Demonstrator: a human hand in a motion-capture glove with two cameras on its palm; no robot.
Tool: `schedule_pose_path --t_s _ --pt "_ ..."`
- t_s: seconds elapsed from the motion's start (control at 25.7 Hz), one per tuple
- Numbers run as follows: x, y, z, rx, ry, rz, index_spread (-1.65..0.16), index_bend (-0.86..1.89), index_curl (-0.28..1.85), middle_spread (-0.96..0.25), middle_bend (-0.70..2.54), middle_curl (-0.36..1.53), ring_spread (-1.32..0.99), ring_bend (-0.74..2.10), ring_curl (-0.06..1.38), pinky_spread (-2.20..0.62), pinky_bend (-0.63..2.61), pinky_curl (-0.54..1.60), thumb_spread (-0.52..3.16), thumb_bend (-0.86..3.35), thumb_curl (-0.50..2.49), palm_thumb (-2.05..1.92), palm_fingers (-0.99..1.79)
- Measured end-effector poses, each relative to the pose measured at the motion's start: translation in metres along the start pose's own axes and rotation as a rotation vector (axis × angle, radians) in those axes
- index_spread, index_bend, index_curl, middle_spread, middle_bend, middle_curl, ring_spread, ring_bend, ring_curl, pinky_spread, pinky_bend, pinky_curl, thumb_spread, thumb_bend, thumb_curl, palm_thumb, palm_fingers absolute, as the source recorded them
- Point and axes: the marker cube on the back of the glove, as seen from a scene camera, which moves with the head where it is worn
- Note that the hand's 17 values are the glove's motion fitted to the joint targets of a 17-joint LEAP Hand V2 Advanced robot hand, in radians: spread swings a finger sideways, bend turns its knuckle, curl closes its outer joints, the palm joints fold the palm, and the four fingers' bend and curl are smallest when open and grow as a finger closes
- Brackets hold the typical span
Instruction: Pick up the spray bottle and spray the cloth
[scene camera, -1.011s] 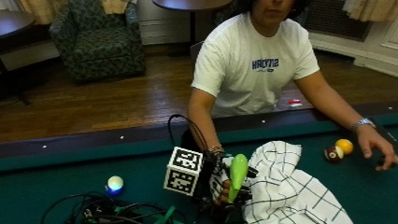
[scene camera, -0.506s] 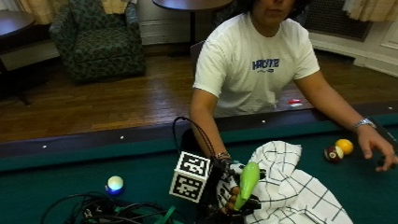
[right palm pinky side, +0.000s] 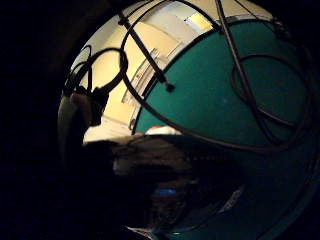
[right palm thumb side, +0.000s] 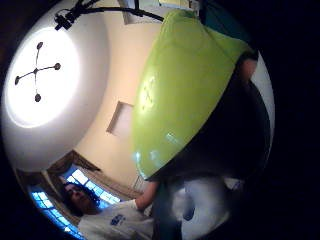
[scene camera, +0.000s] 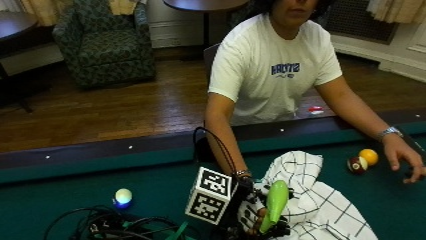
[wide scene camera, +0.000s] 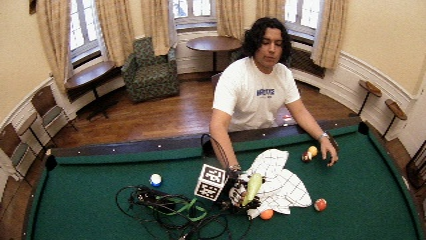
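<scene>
In the outside view my gloved right hand (scene camera: 247, 216) grips a lime-green spray bottle (scene camera: 275, 204) by its lower part. The bottle is held tilted just above the green felt (scene camera: 80, 200), its upper end leaning over the edge of the cloth. That white cloth (scene camera: 318, 206) with thin dark checks lies crumpled on the felt right beside the hand. The wide outside view shows the bottle (wide scene camera: 253, 187) against the cloth (wide scene camera: 285, 181). Green bottle body (right palm thumb side: 180, 90) fills much of the thumb side palm view. The nozzle is hidden.
The bare left hand (scene camera: 403, 159) rests on the felt by a yellow ball (scene camera: 368, 156) and a maroon ball (scene camera: 357, 164). A white-and-blue ball (scene camera: 122, 196) and a tangle of black cables (scene camera: 110, 227) lie left of the gloved hand. Two orange balls (wide scene camera: 266, 214) sit near the cloth's front edge.
The gloved hand has carried the bottle a little to the right and lower, closer against the cloth, tilting it more. The cloth and the bare hand have stayed put.
</scene>
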Motion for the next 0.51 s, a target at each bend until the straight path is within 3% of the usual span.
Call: schedule_pose_path --t_s 0.16,0.31,0.51 --pt "-0.004 0.002 -0.002 0.026 0.046 -0.021 -0.33 0.08 0.29 -0.24 0.42 0.47 -0.22 0.62 0.45 -0.28 0.44 0.42 0.89 0.05 0.41 0.8 1.43" --pt "-0.019 0.001 -0.014 0.032 0.006 -0.058 -0.31 0.17 0.32 -0.23 0.55 0.51 -0.22 0.66 0.47 -0.29 0.47 0.44 0.77 0.06 0.47 0.89 1.48" --pt "-0.071 0.004 -0.039 -0.079 -0.092 -0.154 -0.3 0.24 0.37 -0.22 0.62 0.55 -0.22 0.72 0.49 -0.29 0.48 0.45 0.67 0.04 0.52 0.92 1.47"
